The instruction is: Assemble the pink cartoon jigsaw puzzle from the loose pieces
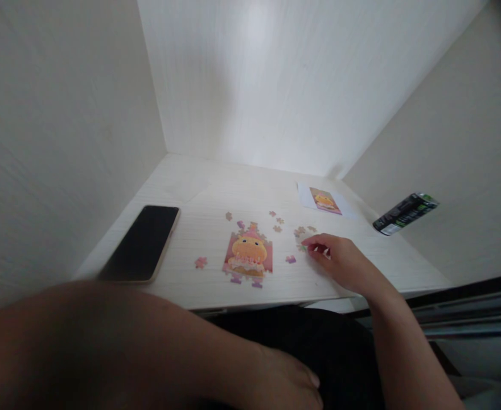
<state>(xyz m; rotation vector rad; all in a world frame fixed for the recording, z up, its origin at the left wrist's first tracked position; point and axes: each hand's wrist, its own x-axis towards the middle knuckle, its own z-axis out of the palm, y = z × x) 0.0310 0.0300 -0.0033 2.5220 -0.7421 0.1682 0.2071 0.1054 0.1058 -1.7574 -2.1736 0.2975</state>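
A partly joined jigsaw puzzle [248,253] lies flat on the white desk, showing a yellow cartoon character with a cake. To its right, my right hand [336,259] is closed in a pinch at a small puzzle piece [304,247] with a green tint, mostly hidden by the fingertips. Just beyond those fingers is a small cluster of loose pieces [300,230]. A purple piece [290,259] lies left of the hand. My left hand [284,378] rests on my dark-clothed lap, fingers loosely stretched and partly cut off by the lower edge.
A black-screened phone [142,242] lies on the left. Several loose pieces surround the puzzle, among them a pink one [201,262]. Toward the back right is a printed reference picture [325,200]. A dark can [404,214] stands by the right wall. Pale panels enclose the desk.
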